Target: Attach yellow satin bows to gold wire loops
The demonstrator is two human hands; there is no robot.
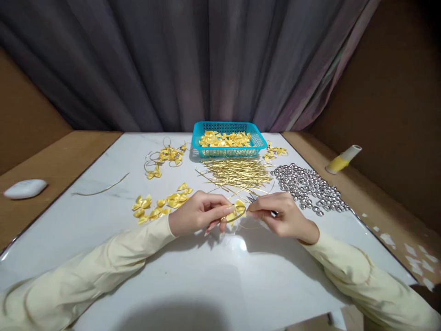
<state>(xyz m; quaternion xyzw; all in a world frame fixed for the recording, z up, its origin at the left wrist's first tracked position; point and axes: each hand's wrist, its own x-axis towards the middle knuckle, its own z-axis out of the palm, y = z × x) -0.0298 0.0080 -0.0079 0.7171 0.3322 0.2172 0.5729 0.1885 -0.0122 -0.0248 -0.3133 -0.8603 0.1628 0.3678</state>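
My left hand [203,214] is closed, with thumb and fingers pinching a yellow ribbon bow [239,207]. A gold cord [237,218] curves across the front of this bow, from the left fingertips toward the right ones. My right hand [284,214] is closed too, its thumb and forefinger pinched at the cord's right end. Dark metal tips [252,197], perhaps of small scissors, stick out behind the right fingers; a black part shows between those fingers. Whether that tool is held or lies on the table cannot be made out. Loose yellow bows [177,199] lie beside my left hand.
A blue basket [197,146] of yellow bows stands at the back. In front of it lies a pile of gold ties [237,172]. Silver oval pieces [303,184] spread at right, finished-looking bows with loops [168,155] at left. A cone [344,158] and white object [25,189] flank the table.
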